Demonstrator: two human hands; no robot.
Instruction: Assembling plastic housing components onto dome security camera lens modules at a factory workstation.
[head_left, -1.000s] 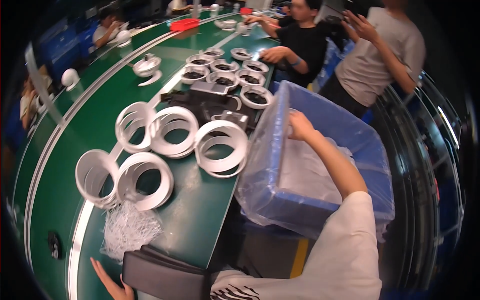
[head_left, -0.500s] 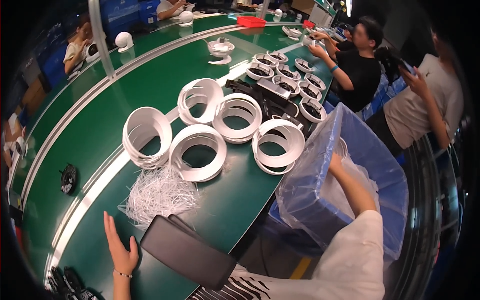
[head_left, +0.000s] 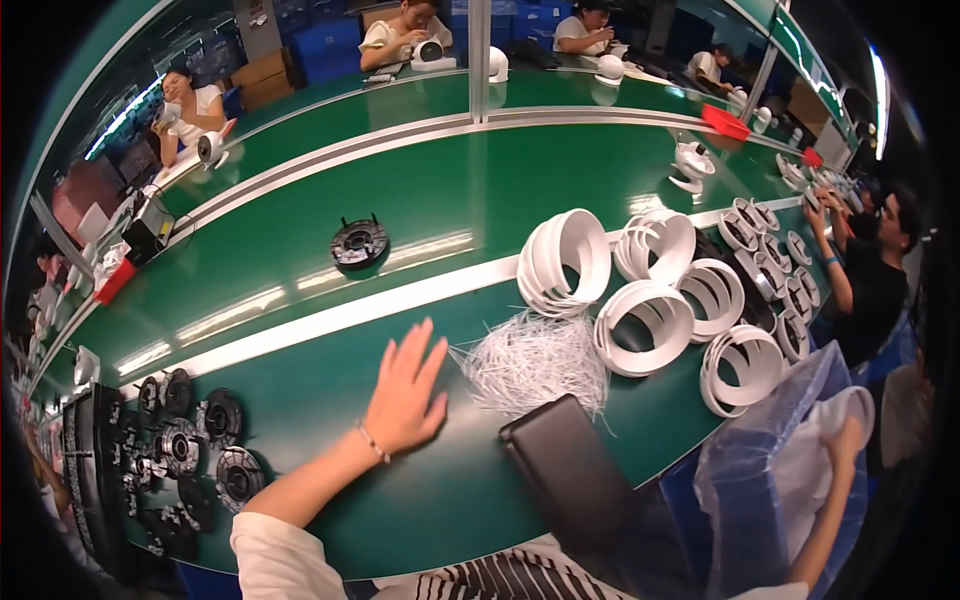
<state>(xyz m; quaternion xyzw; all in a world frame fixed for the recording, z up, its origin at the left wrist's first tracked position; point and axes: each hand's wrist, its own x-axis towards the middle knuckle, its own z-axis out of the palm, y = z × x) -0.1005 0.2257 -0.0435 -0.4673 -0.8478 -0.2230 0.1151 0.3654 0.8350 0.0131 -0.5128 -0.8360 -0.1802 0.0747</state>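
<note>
My left hand [head_left: 405, 393] reaches over the green tabletop, fingers spread, holding nothing. Beside it lies a heap of thin clear plastic strips [head_left: 540, 362]. My right hand [head_left: 843, 442] grips a white plastic ring [head_left: 858, 408] at the mouth of a blue bin [head_left: 745, 480] lined with clear plastic film; its fingertips are partly hidden. Between the bin and the strip heap, several white ring stacks [head_left: 645, 328] stand on the table. A dark, flat, oblong case [head_left: 565, 455] shows in front of my body, over the table's near edge.
Several black round parts [head_left: 180, 447] lie at the left by a black crate [head_left: 92, 470]. One black round part [head_left: 359, 243] sits on the green belt [head_left: 440, 185] beyond a pale rail. White housings with black insides [head_left: 770, 265] fill the far right. Co-workers [head_left: 405, 35] sit across the line.
The view has swung to the left, bringing the black parts into sight. My right hand has come up from inside the bin with a white ring. My left hand stays open.
</note>
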